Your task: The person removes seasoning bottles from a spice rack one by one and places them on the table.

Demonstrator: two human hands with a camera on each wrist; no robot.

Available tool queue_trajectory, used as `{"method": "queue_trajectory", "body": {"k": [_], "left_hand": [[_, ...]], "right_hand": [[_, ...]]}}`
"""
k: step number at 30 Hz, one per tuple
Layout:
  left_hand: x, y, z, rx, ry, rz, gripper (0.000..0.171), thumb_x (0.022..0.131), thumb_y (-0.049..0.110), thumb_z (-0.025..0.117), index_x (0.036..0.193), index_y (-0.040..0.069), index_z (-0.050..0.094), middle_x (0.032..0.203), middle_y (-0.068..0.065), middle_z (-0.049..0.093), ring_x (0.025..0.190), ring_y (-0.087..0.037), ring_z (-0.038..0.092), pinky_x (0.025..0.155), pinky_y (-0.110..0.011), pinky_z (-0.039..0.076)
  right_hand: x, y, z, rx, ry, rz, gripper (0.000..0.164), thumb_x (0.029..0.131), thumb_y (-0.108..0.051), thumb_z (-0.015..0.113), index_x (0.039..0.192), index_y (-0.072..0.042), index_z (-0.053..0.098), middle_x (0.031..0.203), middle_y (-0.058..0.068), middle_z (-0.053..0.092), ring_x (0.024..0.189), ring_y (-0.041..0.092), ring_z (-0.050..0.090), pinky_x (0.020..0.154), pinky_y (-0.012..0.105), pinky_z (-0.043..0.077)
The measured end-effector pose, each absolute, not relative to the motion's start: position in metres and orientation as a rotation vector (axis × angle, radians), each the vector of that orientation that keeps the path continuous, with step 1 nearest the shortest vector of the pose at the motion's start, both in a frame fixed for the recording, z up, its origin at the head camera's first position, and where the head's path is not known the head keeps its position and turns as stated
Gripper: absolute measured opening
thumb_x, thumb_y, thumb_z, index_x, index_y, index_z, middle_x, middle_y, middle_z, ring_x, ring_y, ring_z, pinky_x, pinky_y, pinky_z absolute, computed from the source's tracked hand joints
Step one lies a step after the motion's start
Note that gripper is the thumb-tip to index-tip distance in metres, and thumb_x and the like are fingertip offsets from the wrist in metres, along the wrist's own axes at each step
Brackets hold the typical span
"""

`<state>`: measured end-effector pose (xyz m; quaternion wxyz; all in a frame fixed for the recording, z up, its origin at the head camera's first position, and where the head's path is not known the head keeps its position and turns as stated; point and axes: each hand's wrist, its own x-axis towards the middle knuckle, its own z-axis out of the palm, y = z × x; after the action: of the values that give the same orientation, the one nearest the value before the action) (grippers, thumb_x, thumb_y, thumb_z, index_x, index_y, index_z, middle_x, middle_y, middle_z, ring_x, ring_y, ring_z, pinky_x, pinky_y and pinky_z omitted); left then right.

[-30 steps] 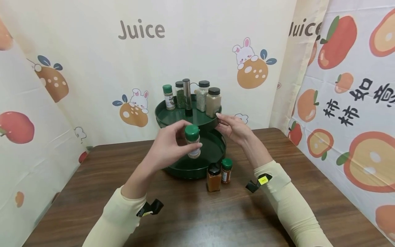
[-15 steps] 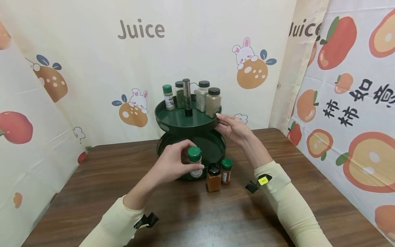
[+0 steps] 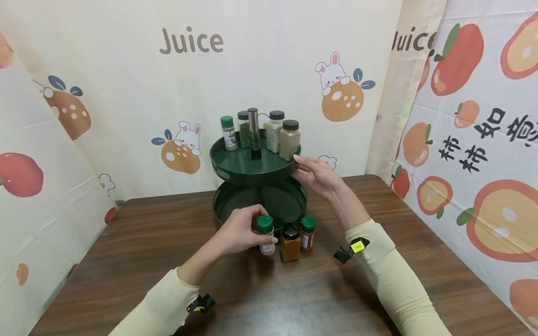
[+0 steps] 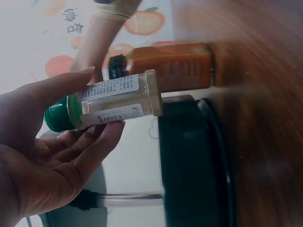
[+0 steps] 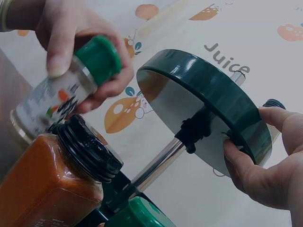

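My left hand (image 3: 240, 231) grips a green-capped spice jar (image 3: 265, 225) between thumb and fingers, upright in front of the two-tier rack. The left wrist view shows the jar's label (image 4: 113, 88) and its base, which is higher than the base of the orange jar (image 4: 175, 66) beside it. My right hand (image 3: 318, 175) pinches the rim of the rack's dark green upper tray (image 3: 252, 176), thumb below and fingers at the side in the right wrist view. Below it, the lower tray (image 3: 235, 200) stands on the table, its front partly hidden by my left hand.
A black-capped jar of orange powder (image 3: 291, 247) and a small green-capped jar (image 3: 308, 233) stand at the rack's front right. Several jars, among them a beige one (image 3: 290, 142), sit on the upper tray around the metal post (image 3: 254, 133). Patterned cloth (image 3: 269, 28) hangs behind the wooden table (image 3: 328, 289).
My left hand has lowered the spice jar from in front of the lower tray's opening down to beside the orange jar. The right hand keeps its place at the upper tray's rim.
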<state>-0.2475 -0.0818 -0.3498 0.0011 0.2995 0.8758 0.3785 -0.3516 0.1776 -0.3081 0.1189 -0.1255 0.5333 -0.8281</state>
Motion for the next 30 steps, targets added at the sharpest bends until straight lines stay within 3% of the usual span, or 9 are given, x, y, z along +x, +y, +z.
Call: {"method": "queue_trajectory", "body": {"k": [7, 30], "left_hand": [[-0.256, -0.079, -0.365, 0.971, 2.773, 1.040, 0.045, 0.070, 0.041, 0.088, 0.097, 0.019, 0.061, 0.079, 0.004, 0.063, 0.071, -0.012, 0.056, 0.061, -0.030, 0.052], [-0.254, -0.069, -0.382, 1.015, 2.852, 0.912, 0.046, 0.067, 0.039, 0.090, 0.096, 0.019, 0.061, 0.081, 0.008, 0.063, 0.072, -0.009, 0.058, 0.062, -0.028, 0.052]], "right_hand": [[-0.351, 0.178, -0.309, -0.376, 1.544, -2.425, 0.055, 0.092, -0.021, 0.070, 0.133, 0.008, 0.048, 0.116, 0.012, 0.061, 0.108, 0.021, 0.063, 0.086, 0.027, 0.057], [-0.351, 0.178, -0.308, -0.353, 1.537, -2.426, 0.068, 0.091, -0.021, 0.072, 0.143, 0.007, 0.039, 0.124, 0.015, 0.056, 0.112, 0.022, 0.062, 0.088, 0.028, 0.056]]}}
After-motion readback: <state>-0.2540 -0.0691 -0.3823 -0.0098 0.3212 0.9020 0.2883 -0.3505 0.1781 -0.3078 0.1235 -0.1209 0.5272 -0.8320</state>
